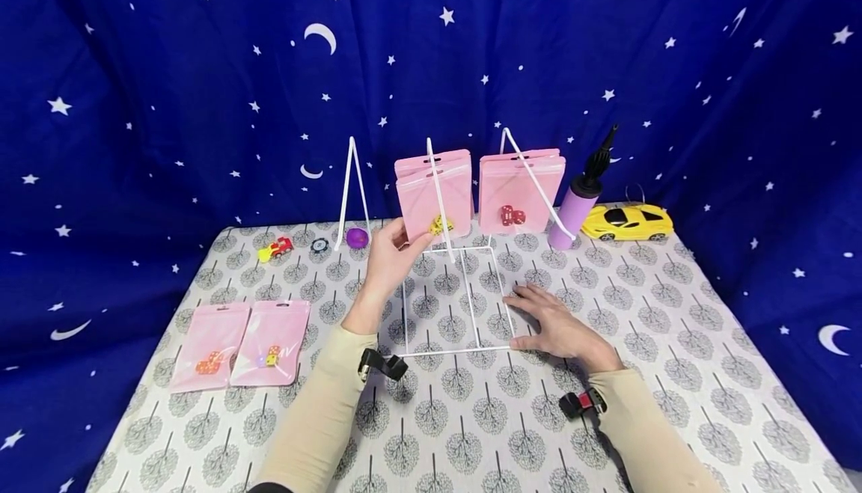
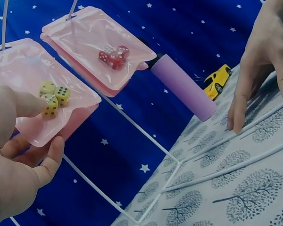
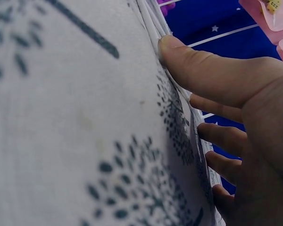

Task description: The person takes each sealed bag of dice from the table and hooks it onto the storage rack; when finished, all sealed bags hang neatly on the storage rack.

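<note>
My left hand point(image 1: 393, 257) pinches the lower edge of a pink zip bag point(image 1: 438, 197) with yellow dice point(image 2: 54, 99) inside. The bag hangs on the middle prong of a white wire rack point(image 1: 468, 283), in front of another pink bag. From the right prong hang more pink bags point(image 2: 99, 47), the front one with red dice point(image 1: 512, 215). The left prong point(image 1: 345, 194) carries no bag. Beside the base's front right corner, my right hand point(image 1: 555, 325) rests with fingers spread, its thumb at the wire in the head view.
Two pink bags, one with orange dice point(image 1: 209, 363) and one with yellow dice point(image 1: 272, 356), lie at the left. Along the back stand a toy vehicle point(image 1: 274, 249), a small round disc point(image 1: 319, 245), a purple ball point(image 1: 357, 238), a purple pump point(image 1: 574, 212) and a yellow toy car point(image 1: 628, 222).
</note>
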The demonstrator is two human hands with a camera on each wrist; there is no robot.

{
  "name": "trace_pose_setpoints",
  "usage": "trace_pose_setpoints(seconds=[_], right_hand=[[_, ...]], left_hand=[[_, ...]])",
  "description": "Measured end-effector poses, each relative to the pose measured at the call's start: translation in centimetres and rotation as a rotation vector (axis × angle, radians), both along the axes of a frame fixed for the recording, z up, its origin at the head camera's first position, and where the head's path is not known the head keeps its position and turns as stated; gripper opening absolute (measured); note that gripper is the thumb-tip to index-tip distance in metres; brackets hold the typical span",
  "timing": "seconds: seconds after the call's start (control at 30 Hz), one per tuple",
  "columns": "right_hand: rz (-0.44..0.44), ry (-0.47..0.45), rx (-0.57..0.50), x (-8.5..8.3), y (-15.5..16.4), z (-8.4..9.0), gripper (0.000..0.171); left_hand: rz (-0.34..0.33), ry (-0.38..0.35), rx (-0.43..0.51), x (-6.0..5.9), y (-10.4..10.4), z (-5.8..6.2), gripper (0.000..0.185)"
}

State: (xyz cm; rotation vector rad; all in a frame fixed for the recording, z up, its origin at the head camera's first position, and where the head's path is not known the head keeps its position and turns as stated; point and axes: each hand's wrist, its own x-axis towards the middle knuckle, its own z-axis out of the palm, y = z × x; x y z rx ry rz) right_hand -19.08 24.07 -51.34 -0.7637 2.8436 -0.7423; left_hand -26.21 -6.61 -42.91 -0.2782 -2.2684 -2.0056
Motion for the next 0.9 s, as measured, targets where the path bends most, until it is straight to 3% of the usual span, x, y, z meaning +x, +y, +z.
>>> trace_pose_setpoints(seconds=[0.5,0.9], right_hand=[[-0.001,-0.004,-0.01,0.1,-0.1,0.1,0.082],[-0.003,0.009,-0.014,0.0,0.0,-0.1,0.082]], left_hand=[[0.043,0.006,0.014,1.1,-0.7,-1.8,0.017],[0.001,0.002,-0.016,2.3,-2.1,-2.8,0.015]])
